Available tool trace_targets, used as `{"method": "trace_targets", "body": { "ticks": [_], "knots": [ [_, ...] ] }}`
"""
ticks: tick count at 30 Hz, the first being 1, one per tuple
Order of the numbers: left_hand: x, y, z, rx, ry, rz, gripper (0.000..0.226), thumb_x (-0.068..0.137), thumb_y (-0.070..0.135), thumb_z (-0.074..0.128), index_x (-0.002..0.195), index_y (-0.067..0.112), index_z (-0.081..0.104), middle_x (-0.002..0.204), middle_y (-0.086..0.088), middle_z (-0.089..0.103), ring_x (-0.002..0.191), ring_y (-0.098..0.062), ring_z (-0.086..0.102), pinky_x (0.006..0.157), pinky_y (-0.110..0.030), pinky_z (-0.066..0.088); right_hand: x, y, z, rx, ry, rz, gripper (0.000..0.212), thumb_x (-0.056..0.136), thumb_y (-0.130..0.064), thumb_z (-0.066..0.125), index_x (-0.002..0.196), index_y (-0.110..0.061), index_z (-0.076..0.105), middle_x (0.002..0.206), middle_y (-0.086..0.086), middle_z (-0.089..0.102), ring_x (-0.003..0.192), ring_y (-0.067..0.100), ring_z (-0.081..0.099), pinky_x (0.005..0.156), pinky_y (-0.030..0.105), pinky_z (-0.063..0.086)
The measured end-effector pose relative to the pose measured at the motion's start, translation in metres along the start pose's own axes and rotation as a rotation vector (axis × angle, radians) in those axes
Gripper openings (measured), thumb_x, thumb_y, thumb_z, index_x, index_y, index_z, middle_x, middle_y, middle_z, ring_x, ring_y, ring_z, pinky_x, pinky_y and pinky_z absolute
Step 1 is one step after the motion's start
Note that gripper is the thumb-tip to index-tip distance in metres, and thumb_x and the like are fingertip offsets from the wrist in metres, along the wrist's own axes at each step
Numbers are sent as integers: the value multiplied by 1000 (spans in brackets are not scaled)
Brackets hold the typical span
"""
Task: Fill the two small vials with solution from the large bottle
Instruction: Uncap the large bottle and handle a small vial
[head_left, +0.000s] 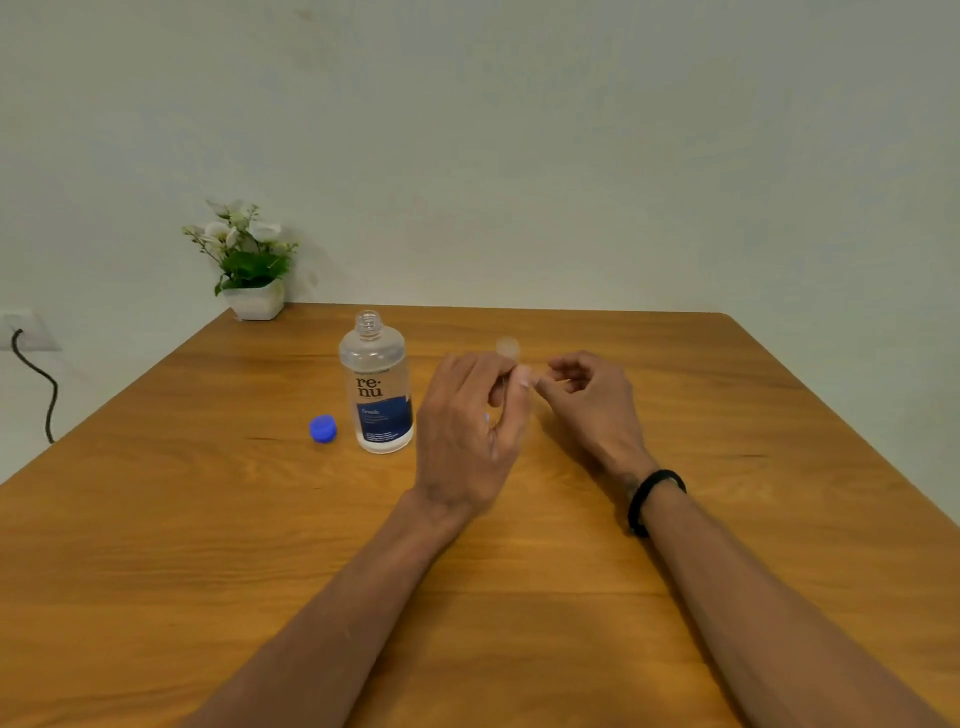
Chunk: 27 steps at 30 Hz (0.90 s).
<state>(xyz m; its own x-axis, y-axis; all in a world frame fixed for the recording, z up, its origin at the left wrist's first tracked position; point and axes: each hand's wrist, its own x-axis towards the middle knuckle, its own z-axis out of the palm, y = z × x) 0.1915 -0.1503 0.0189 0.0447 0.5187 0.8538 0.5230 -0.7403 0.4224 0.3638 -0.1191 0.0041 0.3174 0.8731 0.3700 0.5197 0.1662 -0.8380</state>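
Fingers (511, 387) of the left hand (467, 431) curl inward, thumb meeting them near the top, pinching something small and clear; a blurred pale round piece, the vial top (507, 347), pokes out just above the fingertips, and the rest of whatever is held is hidden behind the hand, so I cannot tell if it is a whole vial or only a cap. Right hand (587, 400) sits just to the right, its fingers bent in, thumb and forefinger tips nearly touching the left thumb; whether they grasp anything cannot be told, too blurred. Largest first: wooden table (208, 545) spreads under both forearms and beyond the fingers to the far wall. Potted plant (249, 260) with white flowers stands well beyond and far left of the fingers, at the table's back corner. Large bottle (376, 384), clear with a blue label reading "re-nu", stands upright just left of the left hand, neck uncapped, liquid visible inside. Black wristband (652, 499) circles the right wrist, nearer the camera than the fingers. Blue cap (323, 429) lies on the table left of the bottle, apart from it, well left of the fingers. Dark cable (39, 379) hangs from a wall socket at far left, off the table.
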Motion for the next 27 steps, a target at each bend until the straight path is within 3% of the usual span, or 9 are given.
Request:
{"method": "trace_targets", "body": {
  "ticks": [5,9,13,16,18,22,27],
  "knots": [
    [-9,-8,-8,-57,23,-99,24,106,24,55,86,14,63,75,5,54,73,-18,50,68,-32,42,24,-6,17,-30,-144,52,54,77,-63,87,107,-19,76,96,-6,75,91,12,72,79,32,62],
    [-8,-15,-5,-104,26,-204,27,106,21,57,80,21,54,67,7,47,64,-19,47,61,-32,40,45,-13,32,-35,-169,46,52,75,-67,86,100,-22,75,96,-6,75,91,11,72,75,29,60],
    [-9,-13,-5,-94,3,-234,34,106,25,55,74,25,45,62,10,41,58,-12,41,56,-24,33,80,-25,39,-125,-325,-52,66,79,-63,85,131,-28,68,120,-7,70,104,5,65,79,21,49],
    [-9,-15,-4,-82,-8,-215,39,106,24,56,71,25,39,61,12,36,56,-12,38,53,-27,32,103,-30,53,-356,-614,-237,76,91,-55,78,157,-38,45,156,-1,51,136,18,52,102,32,45],
    [-9,-16,-4,-76,-15,-194,40,106,23,57,70,25,38,61,14,34,56,-12,36,53,-28,32,115,-32,66,-506,-758,-344,70,100,-51,68,161,-37,39,165,1,43,148,22,41,116,41,37],
    [-9,-18,-2,-80,-15,-185,40,106,22,57,71,25,39,62,13,35,55,-11,36,50,-34,34,127,-32,86,-673,-811,-352,48,105,-45,60,151,-31,55,155,5,51,138,25,50,115,43,41],
    [-8,-18,-3,-110,-33,-174,37,107,23,56,73,26,42,63,13,38,57,-9,37,51,-32,36,125,-19,87,-621,-637,-352,20,103,-31,65,120,-22,70,124,2,63,117,24,59,92,32,43]
  ]
}}
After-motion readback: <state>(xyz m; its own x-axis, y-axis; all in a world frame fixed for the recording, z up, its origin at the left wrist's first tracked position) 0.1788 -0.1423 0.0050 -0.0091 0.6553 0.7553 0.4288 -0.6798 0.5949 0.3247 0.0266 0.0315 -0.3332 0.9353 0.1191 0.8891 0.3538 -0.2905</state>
